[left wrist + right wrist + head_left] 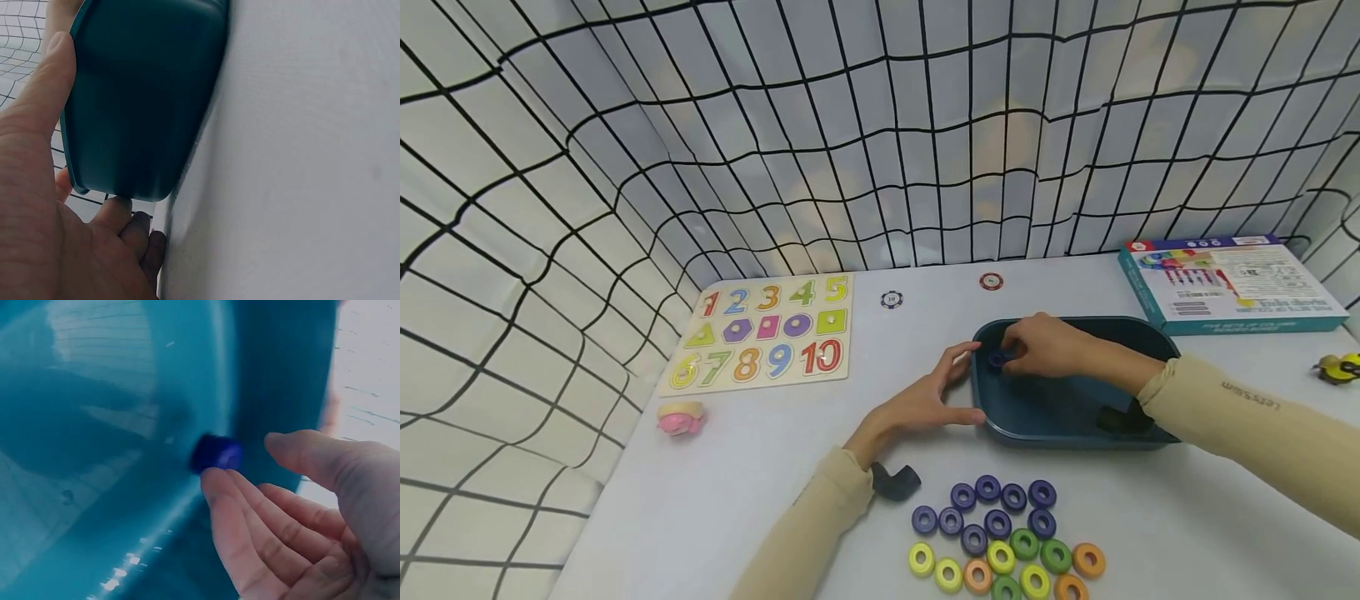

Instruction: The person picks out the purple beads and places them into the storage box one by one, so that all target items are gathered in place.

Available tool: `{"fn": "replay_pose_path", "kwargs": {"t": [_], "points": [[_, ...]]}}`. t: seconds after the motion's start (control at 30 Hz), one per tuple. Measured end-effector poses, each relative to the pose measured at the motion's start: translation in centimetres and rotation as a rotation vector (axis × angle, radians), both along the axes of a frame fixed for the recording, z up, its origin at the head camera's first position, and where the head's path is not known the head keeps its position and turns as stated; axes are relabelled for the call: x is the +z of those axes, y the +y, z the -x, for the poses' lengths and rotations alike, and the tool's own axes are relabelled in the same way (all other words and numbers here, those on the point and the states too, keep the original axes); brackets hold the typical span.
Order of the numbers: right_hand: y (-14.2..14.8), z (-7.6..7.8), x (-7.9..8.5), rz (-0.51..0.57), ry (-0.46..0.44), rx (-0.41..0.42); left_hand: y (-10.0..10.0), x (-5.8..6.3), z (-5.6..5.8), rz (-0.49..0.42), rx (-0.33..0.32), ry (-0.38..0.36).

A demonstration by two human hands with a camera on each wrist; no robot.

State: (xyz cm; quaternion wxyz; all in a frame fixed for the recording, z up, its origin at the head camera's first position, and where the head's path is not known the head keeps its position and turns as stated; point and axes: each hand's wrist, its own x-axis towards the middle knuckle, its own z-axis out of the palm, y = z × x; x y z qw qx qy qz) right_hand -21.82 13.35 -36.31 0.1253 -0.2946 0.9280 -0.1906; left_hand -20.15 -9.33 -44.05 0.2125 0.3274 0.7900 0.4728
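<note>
A dark teal plastic tub [1052,408] stands on the white table. My left hand [925,402] is at its left end with thumb and fingers spread; in the left wrist view, the thumb [53,75] lies along the rim and the fingertips touch the end wall. Inside the tub's left end is my right hand [1048,346]. One purple ring [215,454] lies there against the fingertips, while the thumb stands apart from it. Nearer the front, several purple rings [997,524] lie loose on the table with yellow, green and orange rings [1088,561].
A wooden number puzzle board [760,337] and a pink toy [681,418] are at the left. Two round chips [891,299] lie at the back. A flat box [1232,283] is at the back right, near a yellow-black toy [1337,368]. Black netting stands behind.
</note>
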Motion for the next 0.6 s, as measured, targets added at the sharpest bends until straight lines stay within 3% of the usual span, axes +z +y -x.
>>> {"fn": "replay_pose_path", "kwargs": {"t": [0.23,0.4,0.6], "points": [[1.3,-4.5,2.0,0.095,0.092,0.053,-0.1,-0.1,0.0,-0.001,0.004,-0.006],[2.0,-8.5,2.0,0.178,-0.015,0.178,0.0,0.1,0.1,-0.023,-0.006,0.012],[2.2,-11.9,0.1,0.112,-0.202,0.184,0.0,0.0,0.2,-0.029,-0.005,0.013]]}}
